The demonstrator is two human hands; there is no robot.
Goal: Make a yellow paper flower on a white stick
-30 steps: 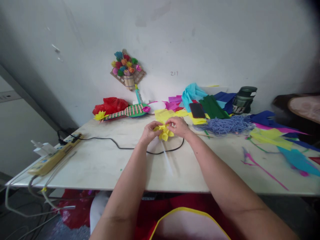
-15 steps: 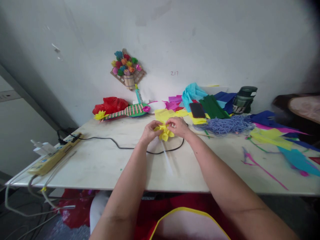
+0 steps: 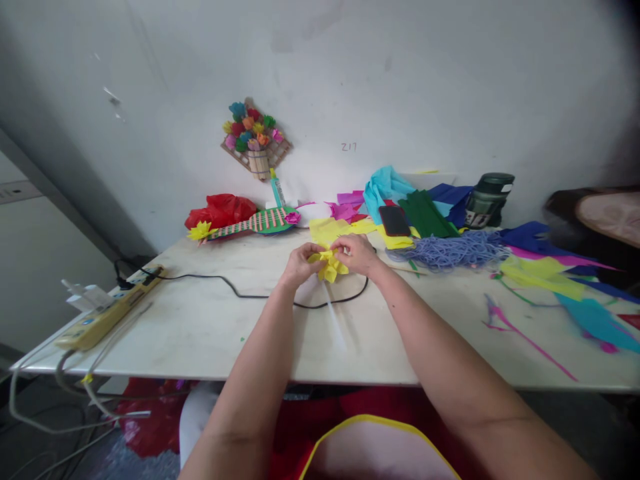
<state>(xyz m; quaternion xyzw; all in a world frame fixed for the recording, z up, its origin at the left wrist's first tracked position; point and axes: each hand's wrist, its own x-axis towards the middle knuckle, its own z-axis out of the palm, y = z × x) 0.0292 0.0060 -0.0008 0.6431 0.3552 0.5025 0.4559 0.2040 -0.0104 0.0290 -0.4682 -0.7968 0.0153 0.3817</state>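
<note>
Both my hands meet over the middle of the white table (image 3: 200, 327), a little above its top. My left hand (image 3: 299, 263) and my right hand (image 3: 356, 253) pinch a small crumpled yellow paper flower (image 3: 330, 267) between their fingertips, one on each side. A thin pale stick (image 3: 334, 319) runs from the flower toward me. A black cable (image 3: 235, 291) loops on the table just below the hands.
Sheets of coloured paper (image 3: 550, 270) and a heap of blue string (image 3: 453, 250) cover the right side. A phone (image 3: 395, 220) and a dark flask (image 3: 487, 199) stand at the back. A power strip (image 3: 107, 308) lies at the left edge. Paper flower crafts (image 3: 255, 137) lean on the wall.
</note>
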